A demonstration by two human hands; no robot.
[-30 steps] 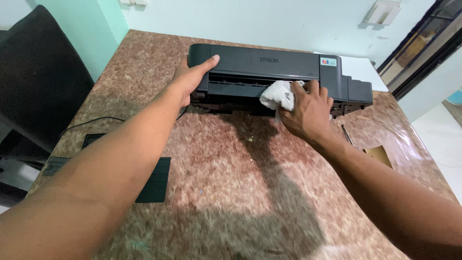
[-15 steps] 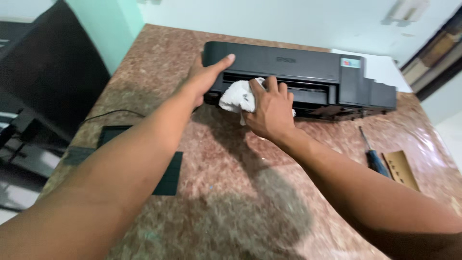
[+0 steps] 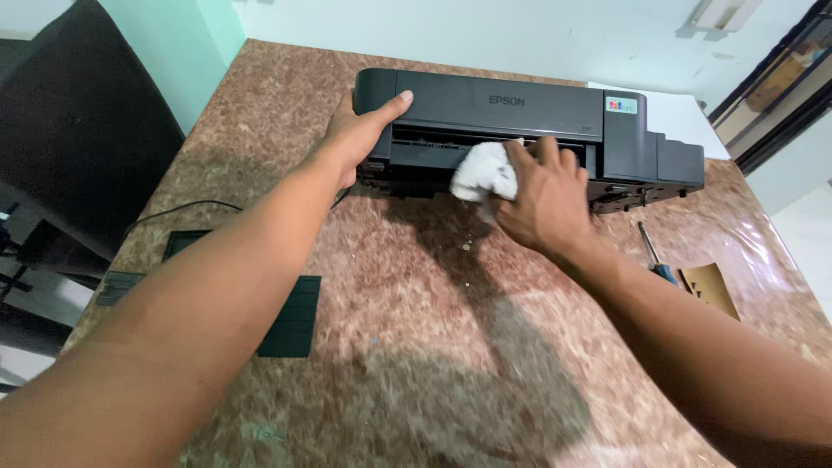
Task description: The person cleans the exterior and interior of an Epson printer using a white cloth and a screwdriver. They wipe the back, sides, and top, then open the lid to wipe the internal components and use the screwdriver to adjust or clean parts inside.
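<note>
Pressing a crumpled white cloth (image 3: 484, 172) against the front opening of the black printer (image 3: 520, 130), the right hand (image 3: 542, 199) has its fingers bent over the cloth and holds it closed in the grip; the cloth sticks out to the left of the fingers and touches the dark slot of the printer. The left hand (image 3: 357, 134) lies open on the left end of the printer, the thumb stretched over the top edge and the palm flat against the side, so it grips nothing but steadies the machine. The printer stands at the far side of the brown marbled table (image 3: 416, 347), near the wall. A black flat panel (image 3: 293, 316) lies on the table under the left forearm, partly covered by it. At the right, a screwdriver (image 3: 652, 251) and a piece of brown cardboard (image 3: 709, 288) lie near each other, beside the right forearm. The inside of the printer slot is too dark to make out.
</note>
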